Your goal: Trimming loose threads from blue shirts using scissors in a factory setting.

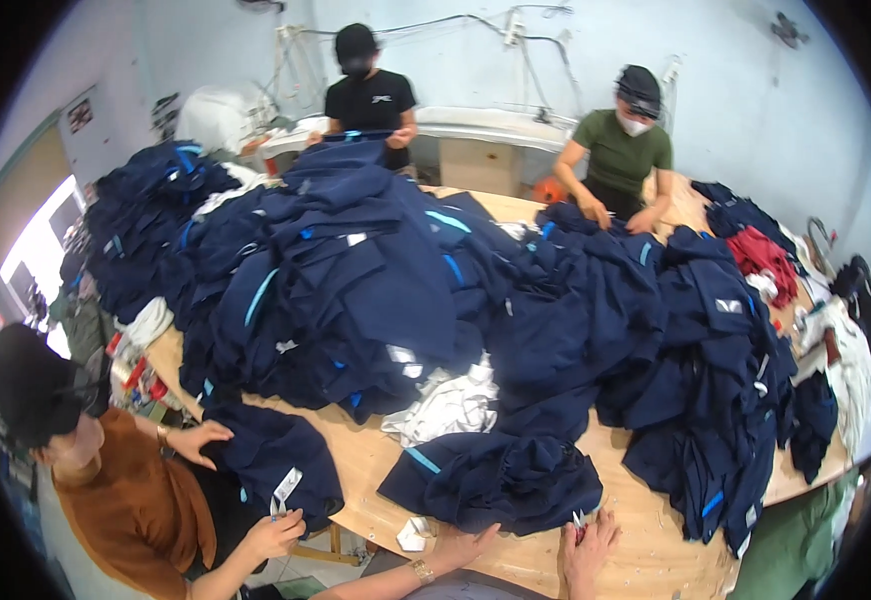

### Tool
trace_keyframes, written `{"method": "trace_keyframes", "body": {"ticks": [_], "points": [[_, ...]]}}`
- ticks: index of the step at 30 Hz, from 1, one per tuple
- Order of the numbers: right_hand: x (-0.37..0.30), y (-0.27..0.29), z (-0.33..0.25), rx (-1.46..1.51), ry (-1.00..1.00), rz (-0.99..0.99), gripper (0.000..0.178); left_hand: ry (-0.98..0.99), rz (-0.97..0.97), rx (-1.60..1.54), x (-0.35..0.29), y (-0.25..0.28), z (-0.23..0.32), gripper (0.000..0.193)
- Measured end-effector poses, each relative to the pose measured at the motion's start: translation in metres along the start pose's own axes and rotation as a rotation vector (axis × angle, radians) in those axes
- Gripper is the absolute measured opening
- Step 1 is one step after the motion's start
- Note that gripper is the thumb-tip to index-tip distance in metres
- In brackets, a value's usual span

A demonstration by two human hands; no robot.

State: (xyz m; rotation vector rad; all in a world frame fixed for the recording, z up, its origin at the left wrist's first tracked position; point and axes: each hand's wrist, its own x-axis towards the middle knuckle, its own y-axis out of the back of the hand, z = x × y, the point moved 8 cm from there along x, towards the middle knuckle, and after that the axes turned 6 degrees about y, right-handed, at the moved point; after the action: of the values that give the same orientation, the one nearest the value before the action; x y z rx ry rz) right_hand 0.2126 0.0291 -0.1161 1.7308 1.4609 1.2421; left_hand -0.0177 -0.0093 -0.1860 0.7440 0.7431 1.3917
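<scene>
A bunched navy garment (pixel 501 480) with a light blue strip lies on the table in front of me. My left hand (pixel 464 547) rests along its near edge, fingers stretched out against the cloth. In my right hand (pixel 596 545) is a small pair of thread snips (pixel 579 521), its metal tips pointing at the garment's right end and a bit of red showing between my fingers. The palm side of both hands is hidden.
A big heap of navy garments (pixel 356 280) covers the middle of the wooden table (pixel 646 520), with white cloth (pixel 451 405) at its front. More garments (pixel 721 350) spread rightward. Three co-workers handle garments around the table; the nearest (pixel 136 490) is at my left. A small white scrap (pixel 414 534) lies near my left hand.
</scene>
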Motion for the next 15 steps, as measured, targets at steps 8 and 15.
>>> {"method": "trace_keyframes", "body": {"ticks": [8,15], "points": [[-0.011,0.003,0.000,-0.008,-0.029,0.013,0.037,-0.033,0.274,-0.233,-0.004,0.053,0.025,0.026],[-0.003,0.001,-0.002,-0.042,-0.032,-0.038,0.036,-0.001,0.322,-0.244,0.003,0.040,0.010,0.042]]}}
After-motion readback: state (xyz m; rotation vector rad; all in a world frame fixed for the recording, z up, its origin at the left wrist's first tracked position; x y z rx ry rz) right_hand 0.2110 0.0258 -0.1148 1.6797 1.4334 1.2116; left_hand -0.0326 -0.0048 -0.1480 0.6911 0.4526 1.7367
